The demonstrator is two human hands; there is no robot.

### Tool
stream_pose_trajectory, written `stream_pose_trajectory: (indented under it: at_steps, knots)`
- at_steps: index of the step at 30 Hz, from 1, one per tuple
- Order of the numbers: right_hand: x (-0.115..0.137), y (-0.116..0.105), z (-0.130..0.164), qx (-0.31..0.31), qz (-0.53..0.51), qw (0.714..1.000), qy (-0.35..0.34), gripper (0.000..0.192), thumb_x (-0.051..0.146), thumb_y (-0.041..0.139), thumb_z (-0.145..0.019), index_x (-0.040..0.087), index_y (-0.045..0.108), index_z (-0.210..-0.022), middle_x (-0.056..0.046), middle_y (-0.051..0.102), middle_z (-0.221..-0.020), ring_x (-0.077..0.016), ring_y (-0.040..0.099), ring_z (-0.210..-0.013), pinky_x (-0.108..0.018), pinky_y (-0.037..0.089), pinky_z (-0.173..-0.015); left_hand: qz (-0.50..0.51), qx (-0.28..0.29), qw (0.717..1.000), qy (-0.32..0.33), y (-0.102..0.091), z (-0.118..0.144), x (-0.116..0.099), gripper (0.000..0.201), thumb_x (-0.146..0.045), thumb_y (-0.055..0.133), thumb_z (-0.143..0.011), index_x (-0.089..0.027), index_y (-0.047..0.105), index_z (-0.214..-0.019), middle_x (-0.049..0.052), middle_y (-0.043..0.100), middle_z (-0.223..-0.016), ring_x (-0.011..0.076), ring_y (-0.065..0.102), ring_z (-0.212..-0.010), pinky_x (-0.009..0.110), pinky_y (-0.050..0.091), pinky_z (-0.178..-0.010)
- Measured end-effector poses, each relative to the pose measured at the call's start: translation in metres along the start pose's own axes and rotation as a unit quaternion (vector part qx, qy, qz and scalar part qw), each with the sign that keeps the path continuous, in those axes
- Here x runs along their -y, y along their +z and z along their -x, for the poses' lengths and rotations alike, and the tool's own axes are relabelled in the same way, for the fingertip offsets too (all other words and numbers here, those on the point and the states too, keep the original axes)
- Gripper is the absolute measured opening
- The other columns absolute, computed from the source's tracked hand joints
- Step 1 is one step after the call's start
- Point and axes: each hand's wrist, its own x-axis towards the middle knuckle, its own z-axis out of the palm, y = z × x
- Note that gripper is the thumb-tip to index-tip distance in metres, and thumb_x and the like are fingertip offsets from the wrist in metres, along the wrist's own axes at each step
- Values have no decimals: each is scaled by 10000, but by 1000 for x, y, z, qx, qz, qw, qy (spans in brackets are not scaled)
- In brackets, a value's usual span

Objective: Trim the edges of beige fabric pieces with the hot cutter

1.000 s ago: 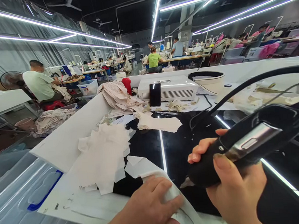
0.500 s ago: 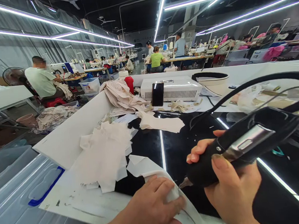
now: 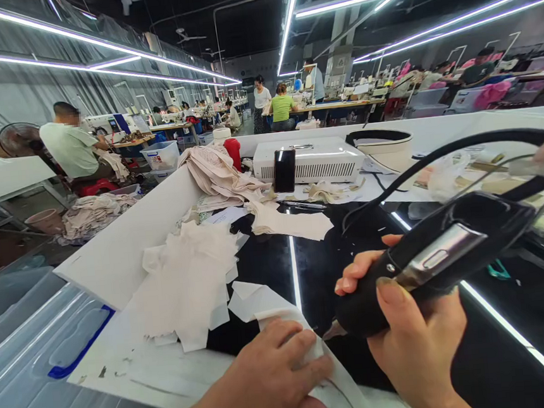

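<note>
My right hand [image 3: 417,337] is wrapped around a black corded hand tool [image 3: 438,253] with a silver panel and a small metal tip. The tip points down and left, close to the right edge of a strip of white fabric [image 3: 266,300]. Whether it touches the fabric I cannot tell. My left hand [image 3: 286,371] lies on this fabric with bent, slightly spread fingers, pressing it against the worktop. Part of the fabric is hidden under the palm. Left of it lies a loose pile of off-white fabric pieces [image 3: 188,281].
Beige cut pieces [image 3: 292,220], a phone [image 3: 284,171] and a white vented box [image 3: 309,159] stand behind the glossy black worktop [image 3: 277,261]. The tool's black cable [image 3: 462,146] arches at right. Clear plastic bins [image 3: 24,371] are at left. Several people sew farther back.
The tool in my right hand appears slightly left in the picture, as does the whole scene. My left hand stays on the fabric. In the background, a standing person has come further into view.
</note>
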Motion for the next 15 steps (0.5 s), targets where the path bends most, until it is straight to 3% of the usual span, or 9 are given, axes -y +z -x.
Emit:
stream_pose_trajectory:
  at_steps: [8, 15]
  knots:
    - [-3, 1, 0, 7, 2, 1000, -3, 416, 432, 926, -934, 285, 692, -1245, 34, 765, -859, -171, 719, -671, -324, 659, -682, -11, 6, 1000, 3, -4, 0, 0, 550, -616, 755, -1070, -165, 659, -1369, 93, 724, -1233, 267, 675, -1182, 409, 585, -1119]
    - [8, 6, -1, -10, -15, 1000, 5, 405, 390, 938, -901, 270, 696, -1203, 32, 754, -805, -179, 710, -620, -307, 647, -581, -26, 31, 999, 3, -4, 0, 0, 591, -635, 786, -1044, -167, 649, -1379, 102, 716, -1255, 271, 666, -1208, 415, 570, -1142]
